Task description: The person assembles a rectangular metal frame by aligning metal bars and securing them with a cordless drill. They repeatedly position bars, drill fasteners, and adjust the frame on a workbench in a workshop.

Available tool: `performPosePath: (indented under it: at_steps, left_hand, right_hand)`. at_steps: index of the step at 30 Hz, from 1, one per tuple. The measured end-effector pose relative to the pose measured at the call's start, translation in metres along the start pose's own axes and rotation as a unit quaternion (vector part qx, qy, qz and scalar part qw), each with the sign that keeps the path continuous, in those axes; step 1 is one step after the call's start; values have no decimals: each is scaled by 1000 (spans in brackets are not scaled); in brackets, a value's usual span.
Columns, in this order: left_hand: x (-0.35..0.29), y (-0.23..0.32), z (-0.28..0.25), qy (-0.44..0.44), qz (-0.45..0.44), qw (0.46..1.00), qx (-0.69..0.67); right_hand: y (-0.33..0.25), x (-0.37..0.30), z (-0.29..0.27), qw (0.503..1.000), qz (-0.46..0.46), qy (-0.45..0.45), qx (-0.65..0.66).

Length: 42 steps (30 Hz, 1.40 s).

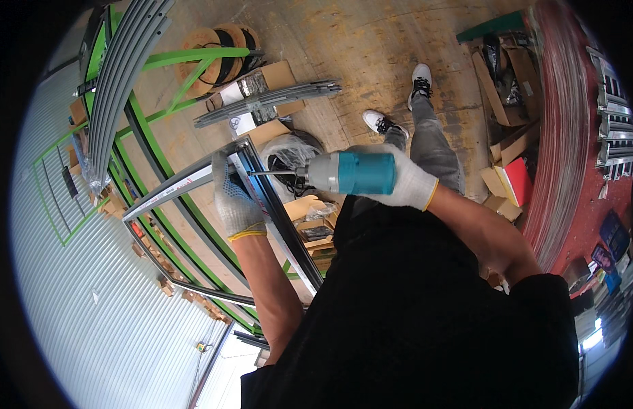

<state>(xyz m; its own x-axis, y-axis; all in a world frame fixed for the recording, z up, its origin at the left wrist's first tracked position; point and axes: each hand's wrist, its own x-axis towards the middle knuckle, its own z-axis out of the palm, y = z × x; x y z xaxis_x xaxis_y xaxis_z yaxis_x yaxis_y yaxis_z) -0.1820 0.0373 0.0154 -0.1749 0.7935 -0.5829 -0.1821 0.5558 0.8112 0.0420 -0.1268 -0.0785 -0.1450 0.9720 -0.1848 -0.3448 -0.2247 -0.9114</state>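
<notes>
My left hand (236,201), in a white work glove with a yellow cuff and blue dots, is closed on a dark rectangular window frame (289,235) near its corner. My right hand (413,183), in a matching glove, grips a teal and silver power driver (357,172). Its long thin bit (265,172) points left, and the tip meets the frame's side bar close to my left fingers. Whether a screw sits at the tip is too small to tell. The frame rests on a green metal rack (136,126) with dark strips along its bars.
Grey metal profiles (129,75) lean over the rack, and a shorter bundle (268,102) lies on cardboard. Cable spools (200,58) stand behind. Open cardboard boxes (490,92) line the right, beside a red surface (568,177) with long strips. My legs stand on the worn floor (350,41).
</notes>
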Motion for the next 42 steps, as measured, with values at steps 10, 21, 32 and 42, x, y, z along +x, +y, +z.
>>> performPosePath:
  at_steps: [10, 21, 32, 42]
  left_hand:
    - [14, -1, -15, -30, 6, 1000, -1]
    - [12, -2, -18, -19, -5, 999, -31]
    - [6, -7, -13, -53, 10, 998, -39]
    - [12, -17, -19, -3, 11, 992, -123]
  right_hand:
    - [-9, 1, 3, 989, 11, 33, -143]
    - [-3, 24, -29, 987, 71, -34, -142]
    - [-15, 27, -35, 983, 80, -71, -152]
    - [-18, 21, -35, 976, 179, 13, 127]
